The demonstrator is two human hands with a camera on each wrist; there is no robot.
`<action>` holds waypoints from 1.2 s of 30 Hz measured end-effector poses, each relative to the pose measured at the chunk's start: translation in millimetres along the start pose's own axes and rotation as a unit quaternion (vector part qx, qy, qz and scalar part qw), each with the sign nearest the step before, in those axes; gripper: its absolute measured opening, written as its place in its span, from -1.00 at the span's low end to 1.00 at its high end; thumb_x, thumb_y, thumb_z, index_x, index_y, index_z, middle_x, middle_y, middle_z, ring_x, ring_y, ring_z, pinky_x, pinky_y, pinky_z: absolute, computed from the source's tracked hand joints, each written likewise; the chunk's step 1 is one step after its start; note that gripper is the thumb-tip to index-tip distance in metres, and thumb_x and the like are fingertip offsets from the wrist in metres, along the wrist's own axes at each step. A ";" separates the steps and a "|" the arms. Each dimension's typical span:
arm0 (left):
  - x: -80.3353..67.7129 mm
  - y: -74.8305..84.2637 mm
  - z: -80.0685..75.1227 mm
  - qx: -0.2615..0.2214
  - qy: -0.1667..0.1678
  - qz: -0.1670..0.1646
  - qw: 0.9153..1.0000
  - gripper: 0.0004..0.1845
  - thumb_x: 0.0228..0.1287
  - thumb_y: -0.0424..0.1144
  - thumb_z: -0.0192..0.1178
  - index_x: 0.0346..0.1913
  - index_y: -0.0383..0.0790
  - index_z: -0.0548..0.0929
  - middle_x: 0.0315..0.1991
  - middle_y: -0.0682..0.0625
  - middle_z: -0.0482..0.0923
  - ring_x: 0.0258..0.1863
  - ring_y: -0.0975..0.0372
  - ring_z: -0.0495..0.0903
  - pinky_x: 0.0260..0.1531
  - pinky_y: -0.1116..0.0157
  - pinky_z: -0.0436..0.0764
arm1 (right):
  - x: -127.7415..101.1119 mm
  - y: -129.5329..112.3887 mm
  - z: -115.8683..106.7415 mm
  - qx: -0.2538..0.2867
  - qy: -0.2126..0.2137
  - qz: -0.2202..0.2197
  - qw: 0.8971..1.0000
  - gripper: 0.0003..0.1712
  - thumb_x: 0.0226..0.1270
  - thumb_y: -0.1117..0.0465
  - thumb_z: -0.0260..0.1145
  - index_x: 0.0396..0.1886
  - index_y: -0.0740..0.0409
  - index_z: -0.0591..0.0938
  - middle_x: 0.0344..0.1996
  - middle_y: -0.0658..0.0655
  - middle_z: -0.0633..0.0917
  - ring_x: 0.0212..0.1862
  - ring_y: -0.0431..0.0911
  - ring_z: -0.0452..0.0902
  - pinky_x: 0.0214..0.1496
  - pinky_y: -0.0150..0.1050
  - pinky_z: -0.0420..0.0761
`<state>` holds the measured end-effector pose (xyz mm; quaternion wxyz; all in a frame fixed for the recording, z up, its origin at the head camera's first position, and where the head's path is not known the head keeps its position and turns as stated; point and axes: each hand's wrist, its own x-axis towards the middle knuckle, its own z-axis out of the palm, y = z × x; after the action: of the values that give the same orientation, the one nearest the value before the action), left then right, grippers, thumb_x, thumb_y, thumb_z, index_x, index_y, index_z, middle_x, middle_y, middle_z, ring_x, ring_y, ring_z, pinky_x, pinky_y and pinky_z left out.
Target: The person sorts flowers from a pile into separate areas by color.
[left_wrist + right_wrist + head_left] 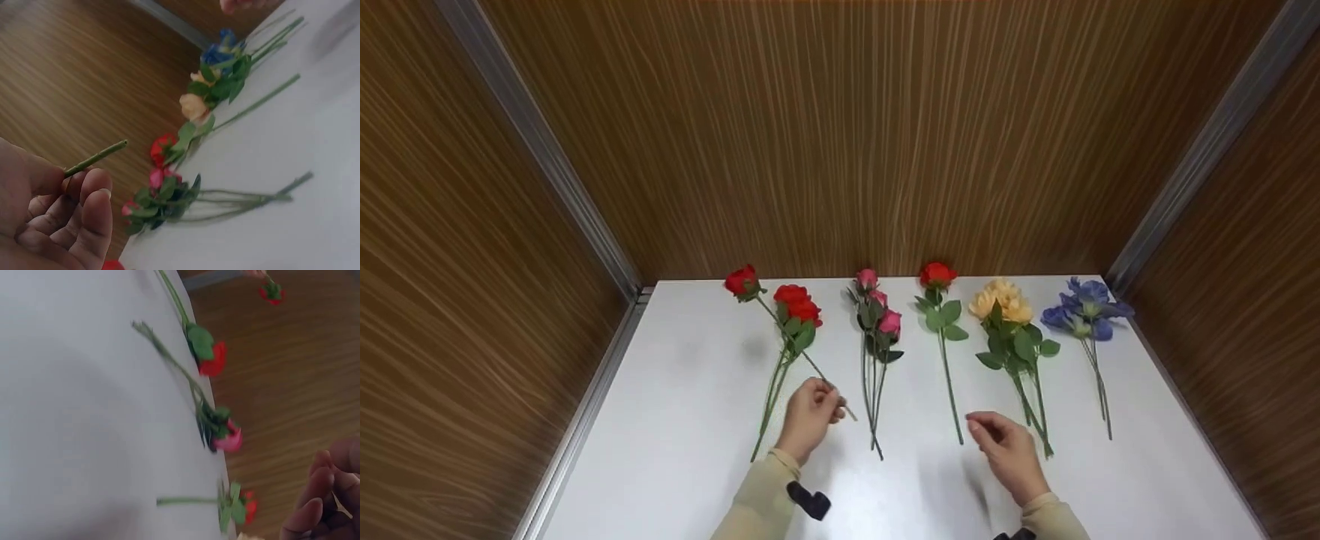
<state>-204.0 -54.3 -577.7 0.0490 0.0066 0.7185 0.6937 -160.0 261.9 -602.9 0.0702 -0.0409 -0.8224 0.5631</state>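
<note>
My left hand (pixel 811 418) pinches the lower stem of a red rose (pixel 742 283) between thumb and fingers. The rose is raised above the table and tilted, its head up to the left. In the left wrist view the cut end of its stem (pixel 97 158) pokes out past the thumb. Beneath it lie red roses (pixel 797 306) with crossed green stems. My right hand (pixel 1006 456) hovers with loosely curled fingers and nothing in them. Close by are the stem end of a single red rose (pixel 937 276) and the stems of the peach flowers (pixel 1002 301).
Pink roses (pixel 889 322) lie mid-table, between the red roses and the single one. Blue flowers (pixel 1087 309) are at the far right. The white table (pixel 660 405) is enclosed by wood-grain panels (pixel 840 150) at the back and both sides.
</note>
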 end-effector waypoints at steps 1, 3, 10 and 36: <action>-1.0 1.4 7.5 -0.008 -0.005 0.004 1.000 -0.87 0.39 -0.39 0.08 -0.11 -0.41 0.44 -0.23 -0.31 0.61 -0.37 0.12 0.64 -0.25 0.12 0.63 | -1.2 -3.3 5.3 -0.001 -0.016 -0.009 1.000 -0.82 0.32 0.23 0.32 -0.16 0.22 0.69 -0.37 0.15 0.67 -0.38 -0.14 0.53 -0.36 -0.34 0.53; -3.3 3.7 21.1 -0.014 -0.015 0.007 1.000 -0.88 0.37 -0.39 0.10 -0.12 -0.38 0.43 -0.24 -0.26 0.63 -0.37 0.11 0.64 -0.27 0.14 0.63 | -4.0 -9.4 15.0 -0.016 -0.047 -0.028 0.998 -0.84 0.31 0.21 0.33 -0.18 0.16 0.70 -0.36 0.10 0.69 -0.37 -0.14 0.54 -0.34 -0.34 0.53; -9.9 7.8 55.3 -0.021 -0.059 0.024 0.998 -0.88 0.38 -0.37 0.10 -0.13 -0.35 0.44 -0.33 -0.07 0.66 -0.40 0.15 0.64 -0.29 0.16 0.62 | -12.2 -23.0 37.9 -0.104 -0.097 -0.106 0.984 -0.86 0.32 0.15 0.32 -0.16 0.01 0.70 -0.41 -0.14 0.63 -0.37 -0.25 0.50 -0.36 -0.37 0.51; -20.3 -6.5 78.0 0.081 -0.084 0.073 0.990 -0.95 0.32 -0.35 0.18 -0.23 -0.22 0.52 -0.44 0.09 0.62 -0.48 0.30 0.59 -0.46 0.37 0.54 | -16.9 -24.9 53.3 -0.125 -0.085 -0.171 0.974 -0.95 0.31 0.08 0.33 -0.34 -0.12 0.70 -0.48 -0.24 0.60 -0.49 -0.31 0.45 -0.45 -0.37 0.49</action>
<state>-177.2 21.6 -585.5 0.0577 0.1210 0.7636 0.6316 -151.7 201.4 -599.8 0.0897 0.1395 -0.8839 0.4373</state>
